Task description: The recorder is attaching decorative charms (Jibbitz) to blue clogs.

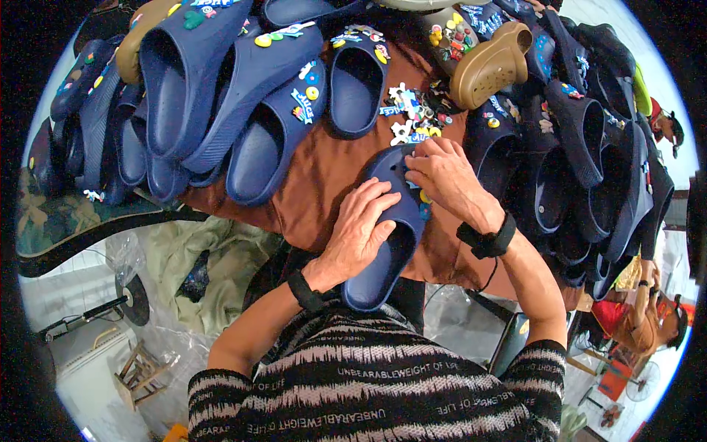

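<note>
Head view: L hand (359,234) lies spread over the side of a navy clog (389,234), grasping it to steady it on the brown-cloth worktop (317,177) just in front of the person, while R hand (446,179) has fingertips pinched at the clog's toe end, seemingly pressing a small charm in; what the pinch holds is hidden. Judging by this, it's the charm-fitting step; next move prob. needs another piece from the loose charm pile (412,114) just beyond the toe, w/ firm thumb pressure. No real containers; finished navy clogs (221,96) w/ charms and a tan clog (490,68) ring the cloth.
</note>
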### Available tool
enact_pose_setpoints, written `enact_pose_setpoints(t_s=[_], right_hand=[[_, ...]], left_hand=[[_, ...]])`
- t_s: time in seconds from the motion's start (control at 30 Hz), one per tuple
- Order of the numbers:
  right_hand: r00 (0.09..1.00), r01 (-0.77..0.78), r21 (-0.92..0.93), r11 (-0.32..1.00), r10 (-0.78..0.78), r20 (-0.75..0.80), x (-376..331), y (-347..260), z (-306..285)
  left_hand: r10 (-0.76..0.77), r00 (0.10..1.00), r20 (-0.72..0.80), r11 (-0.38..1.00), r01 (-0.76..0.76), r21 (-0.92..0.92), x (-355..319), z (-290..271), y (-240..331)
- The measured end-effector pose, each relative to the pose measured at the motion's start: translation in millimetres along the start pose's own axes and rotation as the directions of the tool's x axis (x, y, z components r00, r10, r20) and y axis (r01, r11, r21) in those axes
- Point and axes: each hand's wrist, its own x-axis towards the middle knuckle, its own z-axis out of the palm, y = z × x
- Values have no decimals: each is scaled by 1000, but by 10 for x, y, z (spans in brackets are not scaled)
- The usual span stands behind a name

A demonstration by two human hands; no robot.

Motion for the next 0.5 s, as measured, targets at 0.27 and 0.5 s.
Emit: enact_pose_setpoints(t_s=[0.27, 0.5], right_hand=[[990, -44, 516, 855, 108, -94, -152, 280, 218], [965, -187, 636, 749, 263, -25, -52, 303, 198]], left_hand=[[7, 1000, -5, 1000, -7, -12, 12, 5, -11], [15, 1000, 5, 1000, -15, -8, 4, -4, 0]])
